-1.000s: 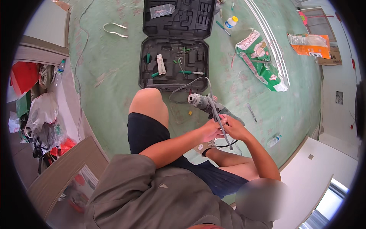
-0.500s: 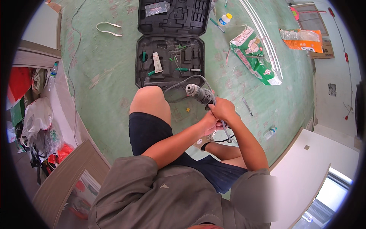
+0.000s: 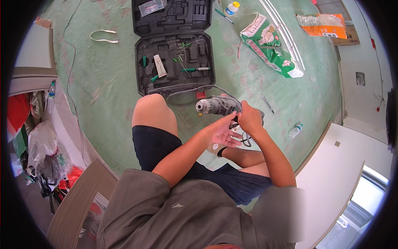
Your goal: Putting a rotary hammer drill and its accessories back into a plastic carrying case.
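So far, the black case (image 3: 182, 20) lies open, ahead and to the left of the fingers, and the drill (image 3: 211, 106) is out of it, just in front of them. The gray cord (image 3: 213, 86) looks partly bunched: some makes a small loop under the fingers, and one long bend is left loose between them and the case. The right hand (image 3: 251, 119) has its fingers curled tight on the cord, but I can't tell if they hold the drill too. The left hand (image 3: 222, 133) has its fingers spread wide, palm up, with no clear grip on anything, and its thumb close to the drill. Counting up, there is one drill, one cord and one case. Inside the case, I see one white tube (image 3: 159, 65), one pen (image 3: 197, 69) and small green bits too mixed up to count. Far ahead and to the right of the fingers are one green bag (image 3: 265, 39) and one orange bag (image 3: 331, 31). One clear bottle (image 3: 295, 131) lies to their right, nearer by
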{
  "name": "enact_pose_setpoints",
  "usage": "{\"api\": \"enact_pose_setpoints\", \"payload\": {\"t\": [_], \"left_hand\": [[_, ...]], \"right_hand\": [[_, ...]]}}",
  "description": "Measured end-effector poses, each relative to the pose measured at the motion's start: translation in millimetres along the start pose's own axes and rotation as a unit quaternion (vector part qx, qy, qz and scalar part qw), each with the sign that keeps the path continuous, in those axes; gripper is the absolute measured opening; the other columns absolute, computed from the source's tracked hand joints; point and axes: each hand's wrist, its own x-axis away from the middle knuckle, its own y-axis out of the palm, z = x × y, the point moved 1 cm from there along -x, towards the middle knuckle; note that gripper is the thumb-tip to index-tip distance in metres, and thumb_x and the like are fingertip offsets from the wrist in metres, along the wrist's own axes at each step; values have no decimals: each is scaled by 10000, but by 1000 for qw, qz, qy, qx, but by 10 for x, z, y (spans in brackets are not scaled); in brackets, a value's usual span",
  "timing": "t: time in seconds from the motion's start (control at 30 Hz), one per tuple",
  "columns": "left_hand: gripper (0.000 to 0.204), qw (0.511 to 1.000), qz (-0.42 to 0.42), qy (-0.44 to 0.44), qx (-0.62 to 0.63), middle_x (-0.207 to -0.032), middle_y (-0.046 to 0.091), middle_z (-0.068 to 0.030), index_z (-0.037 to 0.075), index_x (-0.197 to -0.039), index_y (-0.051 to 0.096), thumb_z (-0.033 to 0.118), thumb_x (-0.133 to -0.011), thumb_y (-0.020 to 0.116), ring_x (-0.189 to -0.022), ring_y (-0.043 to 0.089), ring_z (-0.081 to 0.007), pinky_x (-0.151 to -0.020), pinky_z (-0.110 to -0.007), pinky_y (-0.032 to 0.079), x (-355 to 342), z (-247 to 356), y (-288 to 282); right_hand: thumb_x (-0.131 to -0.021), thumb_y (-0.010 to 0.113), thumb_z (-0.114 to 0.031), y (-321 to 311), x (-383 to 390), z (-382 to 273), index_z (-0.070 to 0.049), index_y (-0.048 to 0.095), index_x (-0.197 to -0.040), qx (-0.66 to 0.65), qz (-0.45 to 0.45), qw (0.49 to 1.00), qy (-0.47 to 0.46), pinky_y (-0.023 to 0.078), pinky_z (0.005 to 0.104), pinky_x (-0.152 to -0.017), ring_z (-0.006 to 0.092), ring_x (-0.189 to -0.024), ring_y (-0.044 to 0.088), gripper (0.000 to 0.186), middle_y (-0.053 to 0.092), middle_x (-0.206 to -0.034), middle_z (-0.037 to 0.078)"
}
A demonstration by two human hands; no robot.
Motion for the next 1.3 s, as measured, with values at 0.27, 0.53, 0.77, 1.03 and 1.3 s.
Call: {"api": "enact_pose_setpoints", "payload": {"t": [0.27,0.53,0.77,1.03,1.3], "left_hand": [[679,934,161,89,-306,-565,416,19,112,-1163,624,709,-915,418,-456,340,-100,-425,-263,252,-117,-100,-112],[411,959,131,250,38,-872,660,-13,101,-986,693,496,-919,601,-811,583,-145,-819,-299,444,-353,-203,-83],[172,922,43,294,250,-1044,686,-50,126,-830,624,285,-859,683,-1055,636,-230,-1031,-469,417,-316,-87,-223],[195,905,79,275,314,-708,525,-34,84,-712,505,102,-854,638,-653,547,-187,-796,-401,556,-278,-111,-381],[203,862,81,261,427,-642,490,-36,66,-702,430,12,-840,569,-569,513,-145,-533,-291,516,-273,-71,-559]], "right_hand": [[-836,667,-201,37,181,-4,-26,468,-972,10,77,993,-91,521,458,-604,385,-749,656,298,635,-871,187],[-808,569,-19,-63,89,20,-33,497,-968,-71,90,988,-100,491,469,-592,398,-727,627,175,643,-896,202],[-801,423,13,-737,35,233,-28,533,-901,-476,148,862,90,498,329,-546,204,-725,646,155,635,-832,111],[-839,467,9,-1218,660,2338,-68,524,-871,-487,294,802,181,382,230,-501,112,-632,543,101,567,-765,39],[-860,545,-21,819,1789,2754,-61,554,-910,-596,251,720,252,497,306,-638,169,-749,602,64,650,-874,127]]}}
